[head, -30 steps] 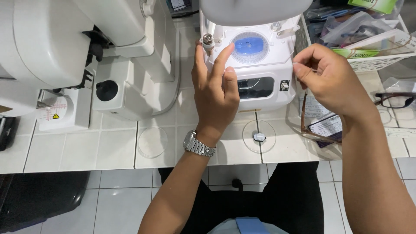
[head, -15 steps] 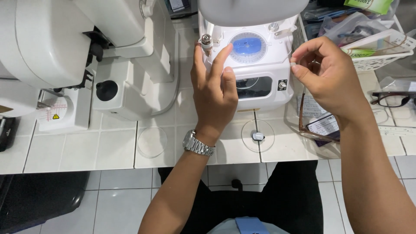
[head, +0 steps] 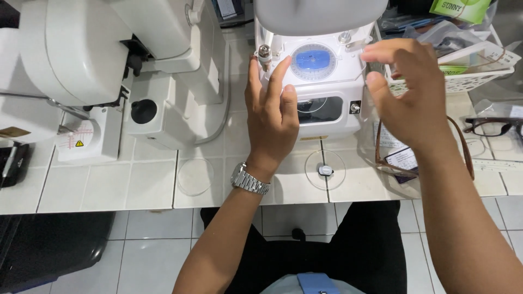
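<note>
On the tiled tabletop point(head: 136, 185), left hand point(head: 272, 114) rests flat w/ fingers spread on the small white machine point(head: 321, 81), next to its blue dial point(head: 312, 61). Right hand point(head: 408, 92) hovers at the machine's right side, fingers loosely curled, holding nothing afaict. White basket point(head: 463, 81) behind it has clear bags + a green packet point(head: 452, 8). Yellow triangle sticker point(head: 79, 144) far left. Round lens point(head: 325, 170) lies near the front edge.

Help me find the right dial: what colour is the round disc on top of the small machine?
Blue, on the round disc of the white machine; head view.
</note>
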